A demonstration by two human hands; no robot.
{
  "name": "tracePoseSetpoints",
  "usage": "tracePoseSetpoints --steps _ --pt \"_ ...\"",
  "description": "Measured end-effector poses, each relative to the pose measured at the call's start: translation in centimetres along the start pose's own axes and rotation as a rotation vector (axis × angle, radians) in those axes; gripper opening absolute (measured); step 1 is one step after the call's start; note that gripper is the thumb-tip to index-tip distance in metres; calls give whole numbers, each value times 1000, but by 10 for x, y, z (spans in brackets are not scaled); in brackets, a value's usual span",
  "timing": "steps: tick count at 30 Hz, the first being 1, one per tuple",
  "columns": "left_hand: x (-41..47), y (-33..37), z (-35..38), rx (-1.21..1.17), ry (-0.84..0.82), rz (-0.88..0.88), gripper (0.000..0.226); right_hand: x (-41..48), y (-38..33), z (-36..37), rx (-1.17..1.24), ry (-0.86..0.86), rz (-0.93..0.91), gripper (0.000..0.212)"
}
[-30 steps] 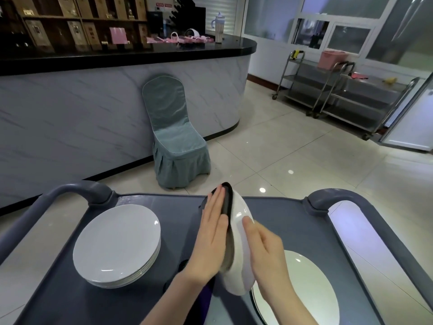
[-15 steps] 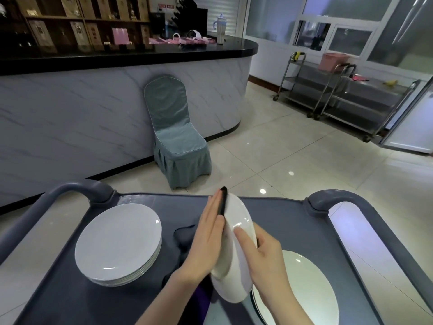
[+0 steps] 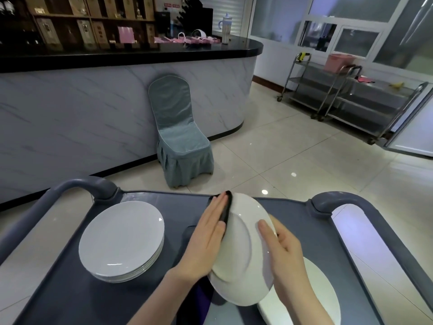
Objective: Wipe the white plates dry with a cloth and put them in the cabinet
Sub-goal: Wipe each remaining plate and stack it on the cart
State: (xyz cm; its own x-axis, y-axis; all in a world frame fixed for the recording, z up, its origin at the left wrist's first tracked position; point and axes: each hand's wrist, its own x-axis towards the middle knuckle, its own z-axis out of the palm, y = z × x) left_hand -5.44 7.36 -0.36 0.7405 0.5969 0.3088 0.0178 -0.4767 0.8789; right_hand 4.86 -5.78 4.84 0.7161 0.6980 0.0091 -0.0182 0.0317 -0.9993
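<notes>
A white plate (image 3: pixel 243 252) stands tilted on edge above the grey cart (image 3: pixel 150 299), between both hands. The left hand (image 3: pixel 206 242), fingers straight and together, presses a dark cloth (image 3: pixel 226 207) to its left side. The right hand (image 3: pixel 284 250) grips its right rim. A plate stack (image 3: pixel 121 238) sits to the left.

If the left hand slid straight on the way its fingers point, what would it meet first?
The left hand points over the cart's far rim; beyond lies only floor, right of the chair. The way looks free, though depth is unclear.
</notes>
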Motion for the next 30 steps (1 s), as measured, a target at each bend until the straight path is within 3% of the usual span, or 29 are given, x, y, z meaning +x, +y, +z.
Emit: tracePoseSetpoints --steps 6,10,17,20,25,28,30 --pt "-39 -16 11 -60 43 -42 56 16 -8 -21 123 67 -29 41" --pt "-67 -22 33 -78 110 -93 59 16 -1 -21 159 117 -14 36" --pt "-18 -16 2 -78 87 -165 54 5 4 -16 209 97 70 35" --pt "-16 -19 -8 -37 48 -120 53 13 -2 -19 224 148 77 34" --pt "-53 -18 28 -122 157 -99 51 29 -6 -20 303 274 81 34" --pt "-74 -23 46 18 156 3 55 29 -3 -16 333 352 87 34" --pt "-71 -27 42 -15 147 -22 60 26 -2 -15 350 359 98 35"
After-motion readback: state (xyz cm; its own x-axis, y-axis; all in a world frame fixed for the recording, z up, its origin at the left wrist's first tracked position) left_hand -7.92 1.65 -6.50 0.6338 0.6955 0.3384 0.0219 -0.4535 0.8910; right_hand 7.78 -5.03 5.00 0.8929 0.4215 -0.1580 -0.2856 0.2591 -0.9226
